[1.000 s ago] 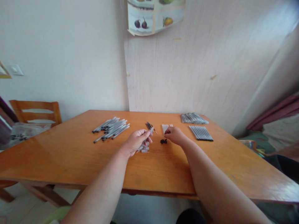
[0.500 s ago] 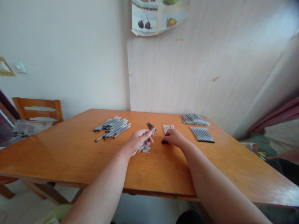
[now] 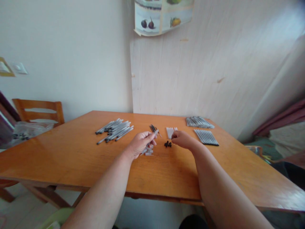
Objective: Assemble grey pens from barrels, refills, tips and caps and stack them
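My left hand is closed around a translucent pen barrel, whose upper end sticks out past the thumb. Under and beside that hand lie small clear plastic pieces, partly covered by it. Several thin black refills rest just beyond its fingertips. My right hand is closed with the fingers curled down, and whatever they pinch is hidden. Close to its left is a small heap of black caps. Behind the caps, a row of whitish tubes lies side by side, its right end partly covered by the right hand.
A loose pile of grey pens with black ends lies on the left of the wooden table. At the right are a neat row of pens and a bundle of pens. A wooden chair stands far left.
My right hand has shifted slightly right, away from the black caps, uncovering more of them. My left hand stays in place with the pen barrel.
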Tool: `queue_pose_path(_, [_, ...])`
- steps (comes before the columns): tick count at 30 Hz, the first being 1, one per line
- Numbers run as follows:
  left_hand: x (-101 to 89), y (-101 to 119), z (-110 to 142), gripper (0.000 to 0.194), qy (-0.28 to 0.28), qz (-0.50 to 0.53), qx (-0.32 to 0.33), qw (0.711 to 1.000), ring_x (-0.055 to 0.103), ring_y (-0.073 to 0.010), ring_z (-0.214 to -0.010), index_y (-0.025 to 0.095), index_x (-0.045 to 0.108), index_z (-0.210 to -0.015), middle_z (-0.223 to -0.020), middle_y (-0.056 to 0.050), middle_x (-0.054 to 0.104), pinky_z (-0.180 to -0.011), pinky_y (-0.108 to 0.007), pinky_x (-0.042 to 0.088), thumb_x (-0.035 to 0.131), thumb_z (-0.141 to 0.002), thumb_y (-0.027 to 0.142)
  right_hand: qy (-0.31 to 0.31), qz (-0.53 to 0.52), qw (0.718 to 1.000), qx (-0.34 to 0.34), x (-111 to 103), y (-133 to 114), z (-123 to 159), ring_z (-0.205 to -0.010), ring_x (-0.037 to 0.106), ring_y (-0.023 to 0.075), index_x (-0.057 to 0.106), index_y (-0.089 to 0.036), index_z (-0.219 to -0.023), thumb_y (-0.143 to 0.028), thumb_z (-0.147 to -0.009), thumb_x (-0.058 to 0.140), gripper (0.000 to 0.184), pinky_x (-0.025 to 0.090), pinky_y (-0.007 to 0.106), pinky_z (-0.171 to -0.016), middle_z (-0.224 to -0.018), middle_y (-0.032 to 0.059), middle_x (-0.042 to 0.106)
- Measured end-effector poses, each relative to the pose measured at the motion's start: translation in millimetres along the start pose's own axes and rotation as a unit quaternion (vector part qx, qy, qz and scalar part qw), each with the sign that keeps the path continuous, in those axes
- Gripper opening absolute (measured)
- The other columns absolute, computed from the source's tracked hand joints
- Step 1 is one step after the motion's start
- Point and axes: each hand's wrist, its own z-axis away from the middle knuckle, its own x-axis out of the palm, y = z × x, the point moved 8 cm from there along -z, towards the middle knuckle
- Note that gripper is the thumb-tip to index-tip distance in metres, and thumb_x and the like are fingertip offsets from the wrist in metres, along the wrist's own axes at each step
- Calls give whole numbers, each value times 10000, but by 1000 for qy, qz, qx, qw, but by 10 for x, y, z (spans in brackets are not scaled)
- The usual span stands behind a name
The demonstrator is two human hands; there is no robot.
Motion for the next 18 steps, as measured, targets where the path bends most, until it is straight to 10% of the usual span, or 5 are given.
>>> queue_pose_path(6, [1, 0, 1, 350, -4, -1, -1, 1000, 516, -71, -538, 132, 643, -891, -733, -48, 665, -512, -189, 373, 663, -811, 472, -89, -19, 996, -8, 117, -24, 67, -651, 557, 138, 641, -144, -780, -178, -687, 614, 102, 349, 216, -531, -726, 27, 650])
queue_pose_path(18, [-3, -11, -3, 357, -7, 0, -5, 1000, 519, -72, -542, 131, 646, -891, -737, -53, 669, -514, -189, 373, 666, -808, 478, -68, 0, 998, 8, 140, -10, 38, -622, 558, 139, 653, -148, -711, -160, -671, 639, 45, 333, 228, -528, -669, 24, 648])
